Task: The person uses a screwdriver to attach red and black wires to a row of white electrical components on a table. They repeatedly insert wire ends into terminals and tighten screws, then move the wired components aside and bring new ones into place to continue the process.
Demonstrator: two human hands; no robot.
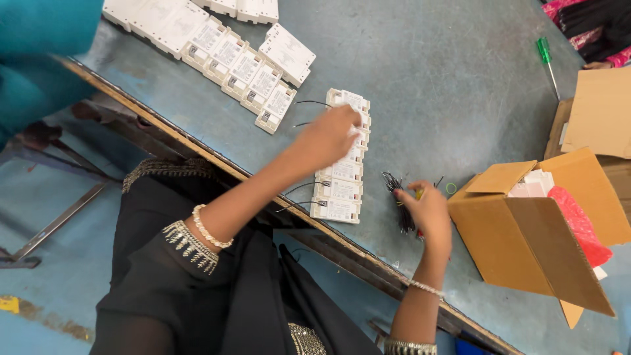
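White modules: we see a column of small white rectangular plastic modules [342,171] with printed labels and thin black leads, lying on the grey-blue metal tabletop [447,85]; the top of the column sits directly under our left fingertips, and the rest runs back toward the table's near edge.
Left hand: our left hand [327,137] reaches over the upper end of that column, fingers curled down and touching one module; we cannot tell whether they actually pinch it, since the hand is blurred.
Right hand: our right hand [427,212] is closed around a bundle of thin black wires [398,200], with a bit of yellow showing at the fingertips.
Left of the right fingers: the lowest module of the column lies just beside the wire bundle.
Right of the right fingers: an open brown cardboard box [526,243] stands close by, with white pieces and a red plastic bag inside.
Beyond the left fingers: a diagonal row of larger white labelled modules [240,69] lies well apart, near the table's far corner.
Far beyond the right fingers: a green-handled screwdriver [547,62] rests on the tabletop, and another person's hand [597,65] shows beside it.
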